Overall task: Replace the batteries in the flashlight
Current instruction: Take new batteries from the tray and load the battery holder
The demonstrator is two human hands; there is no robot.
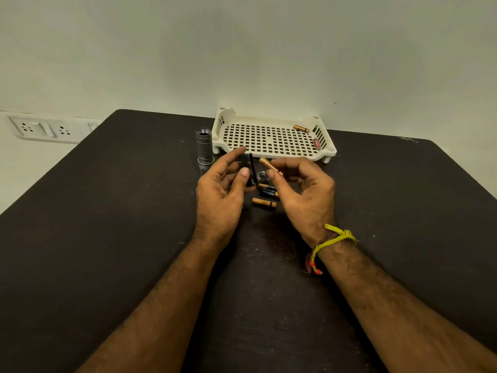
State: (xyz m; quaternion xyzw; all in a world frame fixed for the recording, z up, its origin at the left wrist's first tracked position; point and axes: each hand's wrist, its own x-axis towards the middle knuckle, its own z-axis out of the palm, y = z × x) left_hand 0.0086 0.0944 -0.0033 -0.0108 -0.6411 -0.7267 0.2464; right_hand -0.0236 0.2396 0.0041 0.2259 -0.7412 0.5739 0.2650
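My left hand [222, 196] grips a black battery holder [247, 165] between thumb and fingers, held above the table. Just to its right, my right hand [304, 192] pinches a copper-coloured battery [265, 162], tip pointing at the holder. The grey flashlight body [204, 146] stands upright with its open end up, left of the tray. Its round end cap [263, 176] sits on the table between my hands. Two black-and-copper batteries [269, 191] lie below the cap, and a copper battery [264, 203] lies nearer to me.
A white perforated plastic tray [271, 138] stands at the table's far edge, with one copper battery [301, 128] and one red battery [317, 144] along its right side. The dark table [107, 224] meets a wall with a socket panel [40, 129] at the left.
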